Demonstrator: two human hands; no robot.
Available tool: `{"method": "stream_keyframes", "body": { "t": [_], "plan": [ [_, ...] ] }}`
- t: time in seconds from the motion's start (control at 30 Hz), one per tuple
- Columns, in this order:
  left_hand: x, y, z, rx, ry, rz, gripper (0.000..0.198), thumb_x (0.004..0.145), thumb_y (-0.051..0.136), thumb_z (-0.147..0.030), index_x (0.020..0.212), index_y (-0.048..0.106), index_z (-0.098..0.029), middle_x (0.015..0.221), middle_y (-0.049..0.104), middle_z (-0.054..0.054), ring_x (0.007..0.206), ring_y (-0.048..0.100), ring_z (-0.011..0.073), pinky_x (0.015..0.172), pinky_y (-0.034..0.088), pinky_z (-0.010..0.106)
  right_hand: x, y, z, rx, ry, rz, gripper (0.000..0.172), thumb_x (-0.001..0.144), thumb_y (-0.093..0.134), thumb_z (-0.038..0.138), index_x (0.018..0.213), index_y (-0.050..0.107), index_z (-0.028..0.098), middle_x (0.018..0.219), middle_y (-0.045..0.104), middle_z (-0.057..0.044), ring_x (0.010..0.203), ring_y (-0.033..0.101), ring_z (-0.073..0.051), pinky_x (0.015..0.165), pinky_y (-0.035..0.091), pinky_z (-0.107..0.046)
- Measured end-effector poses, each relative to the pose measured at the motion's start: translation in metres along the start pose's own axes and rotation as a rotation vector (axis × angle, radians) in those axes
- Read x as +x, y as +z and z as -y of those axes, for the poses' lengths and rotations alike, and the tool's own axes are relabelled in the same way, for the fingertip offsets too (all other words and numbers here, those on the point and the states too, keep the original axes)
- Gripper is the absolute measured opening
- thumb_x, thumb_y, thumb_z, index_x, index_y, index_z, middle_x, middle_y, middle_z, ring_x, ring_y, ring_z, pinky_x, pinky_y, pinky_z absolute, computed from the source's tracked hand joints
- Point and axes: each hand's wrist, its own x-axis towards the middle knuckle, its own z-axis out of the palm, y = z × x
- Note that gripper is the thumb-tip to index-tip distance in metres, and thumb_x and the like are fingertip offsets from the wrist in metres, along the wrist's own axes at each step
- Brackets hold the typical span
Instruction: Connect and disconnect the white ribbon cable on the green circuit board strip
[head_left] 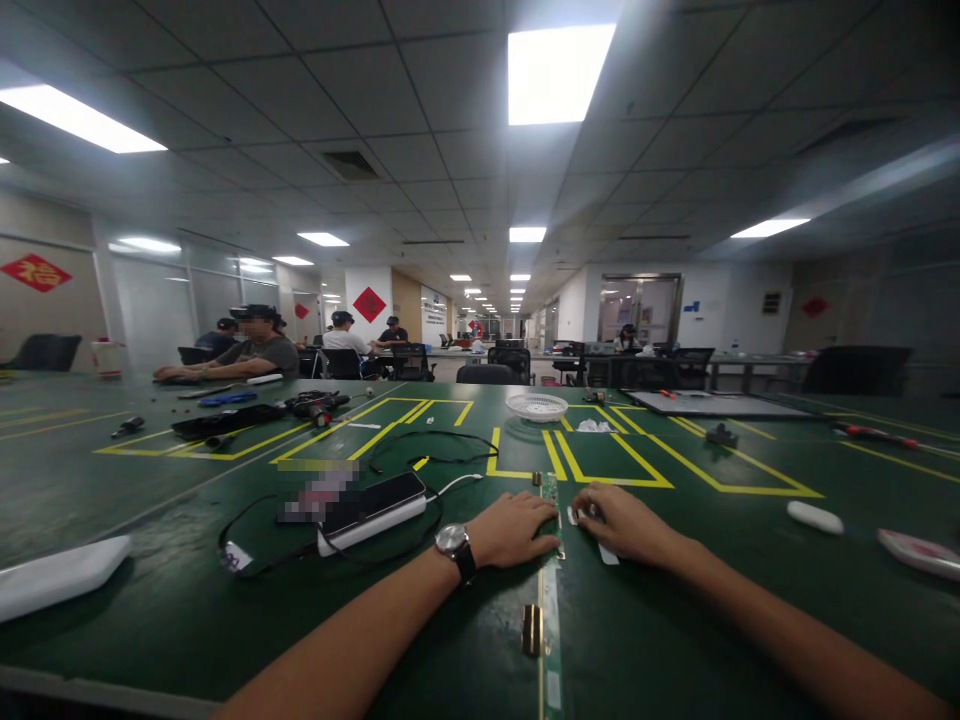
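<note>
A grey tiled office ceiling [420,90] with bright light panels is stretched over a long room. Beneath it, the lower half of the view is filled by a wide green table [675,620], marked out in rectangles with yellow tape [615,482]. At its far left edge a co-worker [266,355] in a dark top is seated, forearms rested on the surface. A flat grey panel [720,403] is laid at the far right. In the centre foreground, a long, narrow green circuit board [551,650] is placed lengthwise, its near end cut off by the lower edge of the view; copper-coloured tabs [531,630] are set along its left side. To the left of it, a black smartphone [375,500] is propped on a white case [375,527], with a black cable [457,437] looped nearby. The board's far part is partly covered by the left hand [517,530], held palm down with the fingers laid flat across it. Just to the right, the right hand [630,525] is curled, thumb and fingers brought close together (whether anything is pinched cannot be told). Farther off, a white openwork basket [536,407] is seen. A round-faced watch [452,541] is worn on the left wrist. Under the right fingers, a small pale strip [608,554] is partly hidden
</note>
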Motion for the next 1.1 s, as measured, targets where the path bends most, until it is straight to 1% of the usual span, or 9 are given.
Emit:
{"method": "stream_keyframes", "body": {
  "t": [0.1, 0.3, 0.6, 0.73, 0.87, 0.97, 1.03, 1.1],
  "plan": [
    [0.000, 0.001, 0.000, 0.011, -0.013, 0.005, 0.045, 0.096, 0.049, -0.046, 0.133, 0.050, -0.021, 0.134, 0.057, 0.010, 0.118, 0.055, 0.0277, 0.096, 0.045, 0.042, -0.001, 0.003, 0.003, 0.016, -0.012, 0.000, 0.023, 0.084, 0.055, 0.031, 0.097, 0.071, 0.020, 0.091, 0.066, -0.007, 0.083, 0.059, -0.020, 0.074, 0.043, -0.029],
    [0.000, 0.001, -0.002, 0.029, -0.002, 0.001, 0.043, 0.096, 0.048, -0.046, 0.131, 0.052, -0.020, 0.139, 0.053, 0.009, 0.121, 0.053, 0.0279, 0.097, 0.045, 0.042, -0.001, 0.007, 0.010, -0.024, -0.019, -0.033, 0.022, 0.083, 0.055, 0.030, 0.095, 0.071, 0.021, 0.090, 0.065, -0.006, 0.083, 0.059, -0.020, 0.073, 0.041, -0.028],
    [0.000, 0.001, -0.001, 0.033, 0.003, 0.004, 0.043, 0.097, 0.045, -0.047, 0.130, 0.053, -0.020, 0.138, 0.053, 0.010, 0.121, 0.052, 0.0273, 0.098, 0.044, 0.042, -0.001, 0.010, 0.014, -0.059, 0.000, -0.047, 0.019, 0.084, 0.054, 0.030, 0.093, 0.070, 0.022, 0.089, 0.064, -0.005, 0.082, 0.058, -0.019, 0.071, 0.039, -0.027],
    [0.000, 0.001, -0.002, 0.017, 0.004, 0.001, 0.042, 0.097, 0.046, -0.045, 0.129, 0.053, -0.020, 0.136, 0.054, 0.010, 0.121, 0.053, 0.0276, 0.098, 0.044, 0.043, 0.001, 0.013, 0.012, -0.043, 0.007, -0.046, 0.020, 0.084, 0.054, 0.030, 0.094, 0.069, 0.022, 0.089, 0.063, -0.006, 0.082, 0.058, -0.020, 0.071, 0.040, -0.029],
    [0.000, -0.001, -0.002, -0.013, 0.011, 0.010, 0.040, 0.097, 0.047, -0.044, 0.130, 0.051, -0.021, 0.134, 0.056, 0.010, 0.121, 0.053, 0.0273, 0.098, 0.043, 0.043, 0.002, 0.015, 0.007, 0.028, -0.078, -0.047, 0.020, 0.086, 0.054, 0.029, 0.095, 0.068, 0.019, 0.090, 0.064, -0.007, 0.085, 0.057, -0.021, 0.075, 0.043, -0.031],
    [0.000, -0.002, -0.001, -0.038, 0.026, 0.024, 0.039, 0.097, 0.047, -0.042, 0.131, 0.050, -0.023, 0.136, 0.055, 0.009, 0.124, 0.051, 0.0273, 0.099, 0.042, 0.044, 0.002, 0.014, 0.006, 0.100, -0.154, -0.050, 0.024, 0.088, 0.053, 0.029, 0.104, 0.067, 0.019, 0.093, 0.065, -0.007, 0.088, 0.058, -0.021, 0.078, 0.044, -0.032],
    [0.000, -0.002, 0.000, -0.052, 0.031, 0.029, 0.038, 0.097, 0.047, -0.041, 0.131, 0.050, -0.024, 0.138, 0.053, 0.009, 0.125, 0.050, 0.0273, 0.099, 0.041, 0.045, 0.001, 0.013, 0.006, 0.140, -0.171, -0.053, 0.027, 0.088, 0.053, 0.029, 0.109, 0.066, 0.019, 0.095, 0.066, -0.007, 0.087, 0.058, -0.020, 0.078, 0.044, -0.032],
    [0.000, -0.001, 0.001, -0.060, 0.037, 0.028, 0.037, 0.097, 0.047, -0.041, 0.131, 0.051, -0.025, 0.140, 0.052, 0.008, 0.126, 0.050, 0.0272, 0.100, 0.040, 0.045, 0.001, 0.013, 0.006, 0.159, -0.168, -0.058, 0.027, 0.088, 0.054, 0.029, 0.109, 0.066, 0.018, 0.094, 0.067, -0.007, 0.086, 0.059, -0.020, 0.077, 0.044, -0.031]
  ]
}}
